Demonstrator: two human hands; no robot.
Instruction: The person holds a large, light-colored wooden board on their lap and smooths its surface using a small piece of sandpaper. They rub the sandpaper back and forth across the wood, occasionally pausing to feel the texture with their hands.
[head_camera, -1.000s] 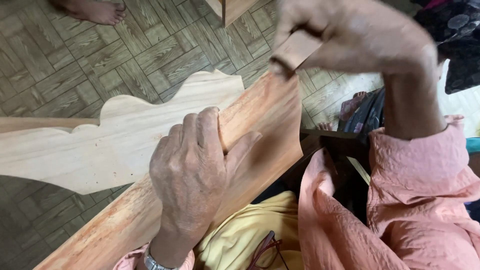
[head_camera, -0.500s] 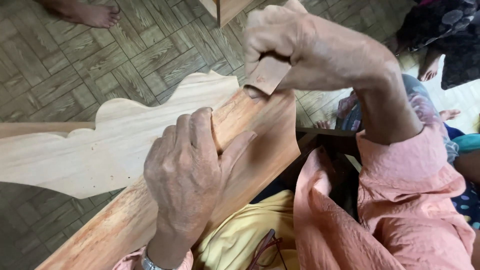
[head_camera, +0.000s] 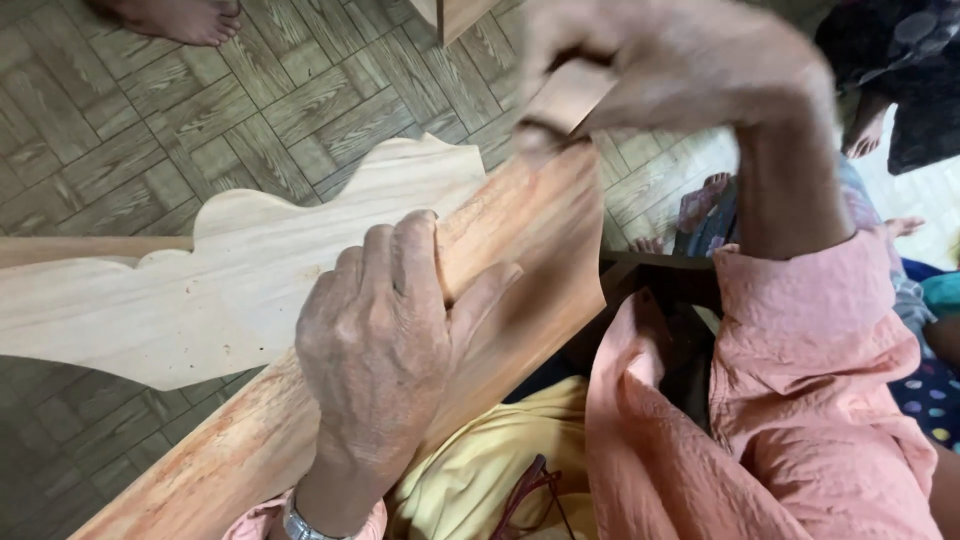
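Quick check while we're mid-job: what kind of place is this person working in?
Probably an informal home woodworking spot rather than a factory: a worn wooden parquet floor, someone's bare foot nearby, and a pale scalloped wooden board joined to a reddish plank that the left hand steadies across the lap.

No packages, labels, signs or screens show anywhere around the hands
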